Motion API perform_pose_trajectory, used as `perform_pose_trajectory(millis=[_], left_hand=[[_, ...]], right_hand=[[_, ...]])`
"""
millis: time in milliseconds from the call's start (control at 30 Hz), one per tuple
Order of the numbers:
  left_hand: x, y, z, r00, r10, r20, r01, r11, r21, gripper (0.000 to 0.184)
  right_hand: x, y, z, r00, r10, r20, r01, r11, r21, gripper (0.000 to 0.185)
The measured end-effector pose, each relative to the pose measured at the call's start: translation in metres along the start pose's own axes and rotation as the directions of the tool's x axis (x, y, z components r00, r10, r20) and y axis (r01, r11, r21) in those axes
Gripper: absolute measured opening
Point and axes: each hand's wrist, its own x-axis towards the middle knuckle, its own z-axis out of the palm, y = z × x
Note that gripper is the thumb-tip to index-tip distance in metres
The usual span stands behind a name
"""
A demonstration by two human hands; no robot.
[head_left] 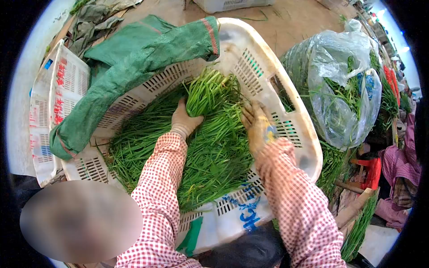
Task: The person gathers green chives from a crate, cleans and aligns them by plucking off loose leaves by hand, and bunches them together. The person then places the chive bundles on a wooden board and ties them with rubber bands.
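In the head view, my gloved left hand point(185, 119) grips a bunch of chives point(204, 93), its thumb across the stalks and the pale cut ends turned away from me. Just to the right, my gloved right hand point(258, 124) lies with fingers stretched out along the edge of the greens, near the basket's right wall; its palm side is hidden. Both hands are inside a large white plastic basket point(300, 129) with slotted walls. Loose long chives point(214, 165) fill the bottom beneath the hands.
A green woven sack point(134, 67) drapes over the basket's far left rim. More white crates point(67, 85) with red writing stand at left. To the right are a clear plastic bag of greens point(335, 85), a red plastic object point(370, 172) and a person's purple sleeve point(400, 165).
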Motion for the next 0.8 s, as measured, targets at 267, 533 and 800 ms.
perform_pose_trajectory(millis=[267,533,800], left_hand=[[-0.06,0.0,0.008,0.954,0.3,-0.013,-0.299,0.952,0.068,0.098],[-0.088,0.043,-0.017,0.904,0.422,0.062,-0.42,0.855,0.303,0.112],[-0.042,0.039,-0.003,0.701,0.709,0.074,-0.625,0.561,0.543,0.098]], right_hand=[[0.033,0.056,0.015,0.99,0.117,-0.082,-0.058,0.852,0.52,0.048],[0.031,0.036,0.009,0.943,0.111,0.313,-0.25,0.858,0.448,0.05],[-0.015,-0.011,0.063,0.944,0.071,0.321,-0.224,0.853,0.471,0.06]])
